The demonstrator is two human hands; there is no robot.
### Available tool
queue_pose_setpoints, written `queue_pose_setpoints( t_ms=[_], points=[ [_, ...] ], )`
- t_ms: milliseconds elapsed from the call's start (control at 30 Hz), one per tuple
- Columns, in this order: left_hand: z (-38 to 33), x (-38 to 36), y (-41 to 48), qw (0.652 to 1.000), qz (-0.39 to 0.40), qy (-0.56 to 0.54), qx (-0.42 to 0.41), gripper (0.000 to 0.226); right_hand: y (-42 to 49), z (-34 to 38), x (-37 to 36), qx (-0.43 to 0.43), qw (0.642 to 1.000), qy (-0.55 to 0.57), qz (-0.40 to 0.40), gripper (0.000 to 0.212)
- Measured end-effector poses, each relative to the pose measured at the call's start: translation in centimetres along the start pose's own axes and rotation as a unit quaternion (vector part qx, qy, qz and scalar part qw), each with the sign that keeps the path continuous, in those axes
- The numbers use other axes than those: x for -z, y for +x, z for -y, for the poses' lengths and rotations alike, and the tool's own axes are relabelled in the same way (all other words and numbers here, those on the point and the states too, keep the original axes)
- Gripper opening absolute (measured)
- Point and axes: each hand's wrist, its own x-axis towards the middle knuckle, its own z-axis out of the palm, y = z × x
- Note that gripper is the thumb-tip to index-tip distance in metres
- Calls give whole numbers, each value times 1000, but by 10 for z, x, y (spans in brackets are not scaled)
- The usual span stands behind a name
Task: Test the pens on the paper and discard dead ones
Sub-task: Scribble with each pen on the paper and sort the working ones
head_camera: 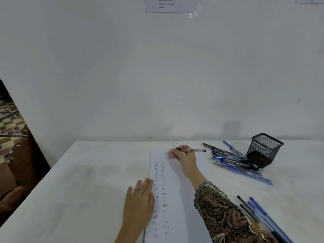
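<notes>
A white sheet of paper [177,186] lies lengthwise on the table, with two columns of small handwritten marks down its left half. My right hand [184,156] grips a clear pen [194,150] near the sheet's far end, the pen lying almost level with its tip pointing left at the paper. My left hand [140,199] lies flat with straight fingers on the paper's left edge. A heap of blue and dark pens [235,160] sits at the right, beside a black mesh pen cup [263,149]. A second group of pens [261,216] lies at the near right.
A metal binder clip [174,145] stands at the far end of the sheet. The white table [78,181] meets a white wall at the back. Its left edge drops off beside dark wooden furniture [17,163]. A printed notice [171,4] hangs on the wall.
</notes>
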Motion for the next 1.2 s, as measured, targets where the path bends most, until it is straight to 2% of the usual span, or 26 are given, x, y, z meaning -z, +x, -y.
queue_pose_setpoints(
  t_ms=[133,300,500,667,800,1033,1200],
  points=[
    [-1,1,2,1000,6,-3,4,94,8,-10,-8,23,997,-75,27,29],
    [-1,1,3,1000,7,-20,8,93,12,-26,-14,34,995,-92,1,54],
    [0,-2,3,999,-9,-42,11,90,7,-28,-13,59,988,-143,-16,53],
    [-1,1,3,999,4,-35,18,92,5,-28,-14,72,989,-130,9,50],
    [-2,2,3,999,11,-35,22,93,6,-34,-16,72,983,-166,25,40],
    [-2,2,3,999,12,-30,21,93,6,-34,-14,81,979,-184,26,51],
    [-2,2,2,999,8,-37,21,92,7,-36,-13,77,984,-161,18,49]
  ],
)
